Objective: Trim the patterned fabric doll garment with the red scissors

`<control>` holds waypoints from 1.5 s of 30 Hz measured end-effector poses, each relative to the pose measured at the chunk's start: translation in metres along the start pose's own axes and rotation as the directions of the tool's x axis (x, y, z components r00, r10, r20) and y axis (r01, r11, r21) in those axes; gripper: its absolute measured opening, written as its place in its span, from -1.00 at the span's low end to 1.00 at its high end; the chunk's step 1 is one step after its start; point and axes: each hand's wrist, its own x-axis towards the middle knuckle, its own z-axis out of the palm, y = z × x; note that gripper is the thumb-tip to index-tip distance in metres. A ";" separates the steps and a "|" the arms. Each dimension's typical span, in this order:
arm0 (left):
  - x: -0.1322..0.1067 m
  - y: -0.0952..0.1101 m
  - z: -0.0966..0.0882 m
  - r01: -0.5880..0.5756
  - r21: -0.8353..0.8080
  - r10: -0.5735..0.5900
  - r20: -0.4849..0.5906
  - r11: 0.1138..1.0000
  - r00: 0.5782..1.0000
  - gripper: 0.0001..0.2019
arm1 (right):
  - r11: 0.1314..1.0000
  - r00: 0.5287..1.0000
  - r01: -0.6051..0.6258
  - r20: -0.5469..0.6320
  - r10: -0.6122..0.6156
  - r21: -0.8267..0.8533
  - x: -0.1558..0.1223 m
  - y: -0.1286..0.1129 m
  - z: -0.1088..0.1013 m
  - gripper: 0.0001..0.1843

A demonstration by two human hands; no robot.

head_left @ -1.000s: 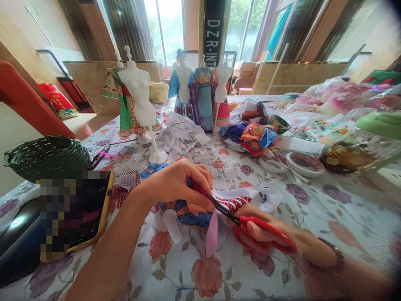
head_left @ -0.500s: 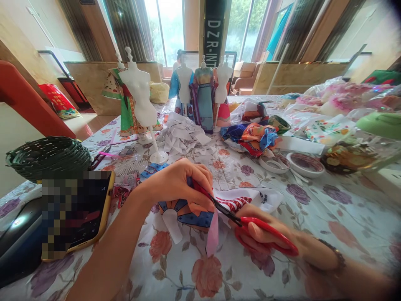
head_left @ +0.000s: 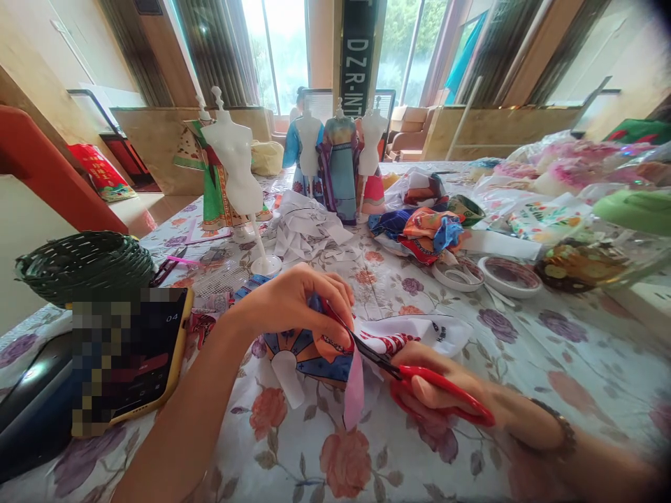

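The right hand [head_left: 435, 395] is lying low on the bench [head_left: 524, 363], wrist flat, fingers threaded through the red handles of the scissors [head_left: 385, 362] and gripping them. The blades are pointing up and to the left. At their tip the left hand [head_left: 296, 304] is arching over the patterned fabric [head_left: 309, 353], fingers curled down and pinching its upper edge beside the blades. A pink strip [head_left: 355, 391] is hanging between both hands. Left of the left forearm a phone [head_left: 133, 356] is resting. Beyond the knuckles a white mannequin [head_left: 235, 168] is standing.
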 end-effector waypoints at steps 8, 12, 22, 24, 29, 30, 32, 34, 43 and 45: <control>0.000 0.007 0.004 0.013 0.106 -0.012 -0.011 0.994 1.000 -0.88 | 0.987 0.994 -0.107 -0.002 0.107 -0.119 -0.002 -0.026 -0.001 -0.27; 0.000 0.009 0.008 0.025 0.121 -0.024 -0.006 0.992 1.000 -0.89 | 0.982 0.991 -0.130 -0.052 0.124 -0.140 -0.004 -0.033 0.003 -0.28; -0.002 0.008 0.009 0.041 0.111 -0.042 -0.002 0.993 0.999 -0.92 | 0.972 0.981 -0.191 0.010 0.194 -0.134 -0.004 -0.023 -0.009 -0.26; -0.002 0.008 0.009 0.049 0.103 -0.049 -0.002 0.993 0.999 -0.92 | 0.971 0.979 -0.198 0.014 0.202 -0.136 -0.004 -0.023 -0.007 -0.25; -0.002 0.008 0.009 0.050 0.120 -0.049 -0.011 0.992 0.999 -0.92 | 0.968 0.981 -0.192 -0.015 0.192 -0.162 -0.003 -0.033 -0.002 -0.26; -0.002 0.007 0.009 0.050 0.125 -0.049 -0.014 0.991 0.999 -0.92 | 0.968 0.982 -0.186 -0.011 0.187 -0.167 -0.002 -0.034 -0.002 -0.26; -0.002 0.007 0.009 0.055 0.130 -0.052 -0.024 0.990 0.998 -0.91 | 0.970 0.983 -0.178 0.003 0.181 -0.166 -0.002 -0.035 -0.002 -0.27; -0.002 0.007 0.009 0.061 0.131 -0.057 -0.033 0.990 0.998 -0.91 | 0.973 0.984 -0.172 0.019 0.177 -0.156 -0.001 -0.034 -0.004 -0.29; -0.002 0.008 0.009 0.063 0.136 -0.059 -0.031 0.989 0.998 -0.91 | 0.978 0.990 -0.131 -0.066 0.122 -0.165 -0.004 -0.023 -0.001 -0.28; -0.002 0.008 0.009 0.064 0.135 -0.061 -0.028 0.989 0.998 -0.91 | 0.974 0.991 -0.130 -0.058 0.121 -0.185 -0.003 -0.027 0.001 -0.27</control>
